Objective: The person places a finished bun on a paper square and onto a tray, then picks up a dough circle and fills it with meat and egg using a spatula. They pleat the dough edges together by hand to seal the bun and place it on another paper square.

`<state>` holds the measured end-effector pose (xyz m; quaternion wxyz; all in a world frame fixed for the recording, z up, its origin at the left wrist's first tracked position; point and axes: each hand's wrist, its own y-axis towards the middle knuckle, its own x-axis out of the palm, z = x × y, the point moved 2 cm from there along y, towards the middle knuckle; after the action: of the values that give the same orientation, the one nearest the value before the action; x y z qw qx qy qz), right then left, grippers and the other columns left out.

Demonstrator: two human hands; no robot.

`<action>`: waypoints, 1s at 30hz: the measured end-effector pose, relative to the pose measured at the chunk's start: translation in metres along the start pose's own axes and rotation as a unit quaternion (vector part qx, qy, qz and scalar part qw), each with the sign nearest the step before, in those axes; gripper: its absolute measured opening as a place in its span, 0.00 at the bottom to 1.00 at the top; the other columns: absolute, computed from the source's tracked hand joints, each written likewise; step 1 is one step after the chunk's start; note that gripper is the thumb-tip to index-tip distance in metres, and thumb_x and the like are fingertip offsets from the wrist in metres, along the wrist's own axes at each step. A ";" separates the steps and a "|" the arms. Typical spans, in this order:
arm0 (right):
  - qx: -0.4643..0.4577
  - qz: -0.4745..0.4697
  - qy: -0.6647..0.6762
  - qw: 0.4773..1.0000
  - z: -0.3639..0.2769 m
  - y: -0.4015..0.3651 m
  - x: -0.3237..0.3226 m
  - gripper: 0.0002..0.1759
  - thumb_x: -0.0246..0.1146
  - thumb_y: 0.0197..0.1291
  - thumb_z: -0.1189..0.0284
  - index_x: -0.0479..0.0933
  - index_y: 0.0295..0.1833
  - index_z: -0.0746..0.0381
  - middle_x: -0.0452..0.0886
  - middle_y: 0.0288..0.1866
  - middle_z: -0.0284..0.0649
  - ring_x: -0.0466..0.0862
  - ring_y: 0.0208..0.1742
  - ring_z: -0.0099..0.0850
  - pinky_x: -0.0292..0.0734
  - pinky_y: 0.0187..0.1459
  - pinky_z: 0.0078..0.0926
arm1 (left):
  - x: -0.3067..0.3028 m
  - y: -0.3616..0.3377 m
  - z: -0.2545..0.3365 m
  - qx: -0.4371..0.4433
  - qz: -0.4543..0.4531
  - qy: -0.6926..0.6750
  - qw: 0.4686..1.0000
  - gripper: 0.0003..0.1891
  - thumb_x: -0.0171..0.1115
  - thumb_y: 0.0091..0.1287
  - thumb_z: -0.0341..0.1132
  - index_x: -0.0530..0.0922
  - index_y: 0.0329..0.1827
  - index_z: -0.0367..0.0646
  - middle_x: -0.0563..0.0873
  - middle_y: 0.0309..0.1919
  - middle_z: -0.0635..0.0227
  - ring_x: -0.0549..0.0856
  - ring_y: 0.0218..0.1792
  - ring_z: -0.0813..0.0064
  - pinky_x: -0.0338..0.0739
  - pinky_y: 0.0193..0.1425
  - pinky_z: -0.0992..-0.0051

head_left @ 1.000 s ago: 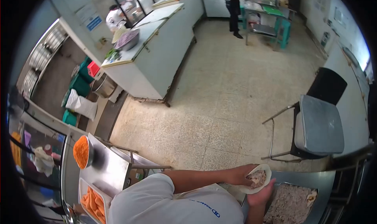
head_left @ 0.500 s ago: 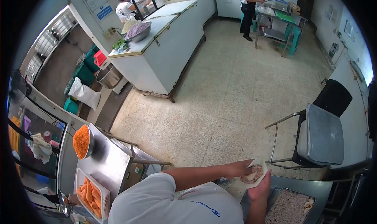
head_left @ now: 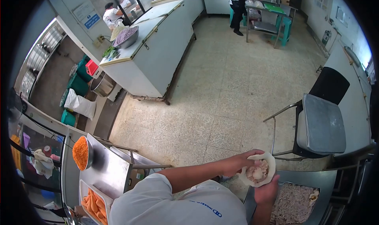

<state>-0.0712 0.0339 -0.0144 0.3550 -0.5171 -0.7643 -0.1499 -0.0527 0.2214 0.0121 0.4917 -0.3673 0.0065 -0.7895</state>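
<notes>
A round, pale dough wrapper (head_left: pixel 271 162) with minced filling (head_left: pixel 257 172) in its middle is held between my two hands, above the near edge of the metal table. My left hand (head_left: pixel 238 162) reaches across from the left, its fingers curled at the wrapper's upper left rim; some fingertips are hidden. From below, my right hand (head_left: pixel 267 191) supports the wrapper, gripping its lower right edge. Just to the right of that hand lies a rectangular tray of greyish minced filling (head_left: pixel 293 203), with a pale piece at its right edge.
At left, a steel table (head_left: pixel 108 168) holds a bowl of shredded orange food (head_left: pixel 81 153) and a white basket (head_left: pixel 84 188) of peeled carrots. A chair (head_left: pixel 321 122) stands at right. Chest freezers (head_left: pixel 154 55) line the left; a person (head_left: pixel 237 8) stands at a far table.
The wrapper has opened out flatter and tilted toward me, showing more of its filling. Both hands have shifted with it, slightly up and right in the view. The camera has turned a little.
</notes>
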 end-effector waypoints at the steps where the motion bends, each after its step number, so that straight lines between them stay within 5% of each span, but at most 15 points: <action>1: 0.052 0.018 0.072 0.996 0.013 0.006 -0.010 0.41 0.47 0.73 0.38 0.61 0.79 0.56 0.67 0.77 0.40 0.70 0.74 0.43 0.65 0.73 0.50 | 0.000 0.004 -0.006 0.000 0.001 -0.002 1.000 0.34 0.61 0.76 0.45 0.60 0.80 0.45 0.76 0.68 0.59 0.78 0.65 0.69 0.76 0.65 0.69; 4: 0.114 0.044 0.119 0.985 0.026 0.019 -0.017 0.41 0.46 0.74 0.39 0.60 0.79 0.57 0.67 0.77 0.41 0.70 0.75 0.43 0.65 0.74 0.50 | -0.013 0.021 -0.035 -0.043 0.061 0.054 0.996 0.34 0.62 0.75 0.45 0.61 0.79 0.44 0.76 0.67 0.60 0.78 0.64 0.71 0.76 0.66 0.69; 6: 0.127 0.053 0.098 0.986 0.019 0.026 -0.005 0.41 0.46 0.74 0.39 0.60 0.79 0.57 0.67 0.77 0.41 0.70 0.75 0.42 0.65 0.74 0.50 | -0.026 0.021 -0.044 0.000 0.079 -0.035 0.996 0.32 0.61 0.76 0.43 0.62 0.78 0.42 0.77 0.65 0.61 0.78 0.64 0.72 0.76 0.66 0.69; 9: 0.010 -0.037 -0.021 0.999 0.005 0.019 0.018 0.39 0.45 0.75 0.39 0.61 0.78 0.57 0.69 0.76 0.41 0.70 0.75 0.42 0.66 0.73 0.50 | -0.014 -0.006 -0.014 0.069 -0.016 -0.132 0.989 0.30 0.58 0.78 0.42 0.62 0.78 0.43 0.78 0.65 0.61 0.78 0.65 0.72 0.75 0.68 0.68; 14: 0.131 0.089 0.143 0.977 0.042 0.043 -0.018 0.41 0.46 0.74 0.38 0.61 0.78 0.58 0.68 0.76 0.41 0.70 0.75 0.41 0.66 0.74 0.48 | -0.015 0.013 -0.020 -0.010 0.061 -0.027 0.998 0.27 0.58 0.78 0.42 0.64 0.76 0.43 0.80 0.63 0.63 0.78 0.64 0.72 0.74 0.68 0.68; 16: 0.087 0.082 0.087 0.989 0.017 0.029 0.010 0.41 0.47 0.74 0.38 0.61 0.78 0.58 0.68 0.76 0.40 0.71 0.75 0.41 0.67 0.73 0.47 | -0.012 0.005 -0.015 -0.009 0.059 -0.048 0.997 0.27 0.58 0.78 0.43 0.65 0.75 0.44 0.80 0.62 0.63 0.79 0.64 0.73 0.74 0.68 0.69; 18: -0.014 -0.025 -0.010 1.000 -0.005 0.019 0.030 0.40 0.48 0.73 0.38 0.64 0.76 0.57 0.70 0.74 0.40 0.72 0.73 0.40 0.68 0.72 0.46 | -0.009 -0.007 -0.003 0.048 0.006 -0.097 0.994 0.28 0.58 0.78 0.44 0.65 0.77 0.44 0.81 0.62 0.64 0.79 0.63 0.73 0.74 0.67 0.68; 20: -0.037 0.006 -0.024 0.999 0.012 0.022 0.011 0.41 0.49 0.73 0.38 0.63 0.76 0.58 0.70 0.74 0.42 0.72 0.73 0.41 0.69 0.72 0.46 | -0.010 0.008 -0.008 -0.003 0.015 -0.057 0.998 0.29 0.59 0.78 0.44 0.64 0.77 0.44 0.80 0.62 0.64 0.79 0.63 0.73 0.74 0.68 0.68; 23: 0.107 0.150 0.128 0.975 0.027 0.025 -0.021 0.42 0.50 0.72 0.39 0.62 0.77 0.60 0.71 0.74 0.45 0.71 0.74 0.43 0.67 0.73 0.45 | 0.000 0.020 -0.009 -0.069 0.042 0.003 0.997 0.30 0.60 0.77 0.44 0.64 0.77 0.44 0.80 0.62 0.63 0.79 0.63 0.72 0.74 0.68 0.67; 25: 0.018 0.132 0.088 0.987 0.002 0.015 0.000 0.41 0.50 0.74 0.40 0.63 0.76 0.61 0.73 0.72 0.44 0.74 0.72 0.41 0.68 0.72 0.46 | 0.003 0.025 -0.008 -0.101 0.049 0.025 0.993 0.30 0.61 0.76 0.42 0.65 0.77 0.43 0.81 0.62 0.63 0.80 0.63 0.71 0.75 0.68 0.67; 27: -0.071 0.131 0.041 0.988 -0.005 -0.003 0.003 0.39 0.49 0.75 0.41 0.64 0.75 0.62 0.74 0.70 0.44 0.76 0.70 0.40 0.68 0.72 0.46 | 0.006 0.028 -0.005 -0.004 -0.073 -0.107 0.992 0.27 0.59 0.76 0.36 0.65 0.76 0.41 0.80 0.63 0.60 0.82 0.61 0.69 0.78 0.66 0.68; 30: -0.104 0.199 0.061 0.973 0.010 -0.017 -0.022 0.39 0.48 0.76 0.41 0.64 0.75 0.62 0.74 0.70 0.44 0.74 0.72 0.39 0.68 0.73 0.45 | 0.007 0.060 -0.026 -0.119 -0.072 -0.019 0.990 0.29 0.61 0.75 0.36 0.63 0.76 0.41 0.80 0.63 0.60 0.83 0.61 0.69 0.78 0.66 0.68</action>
<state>-0.0855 0.0183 -0.0348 0.3681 -0.6824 -0.6034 -0.1865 -0.0229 0.1758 -0.0253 0.3863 -0.4378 0.0647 -0.8093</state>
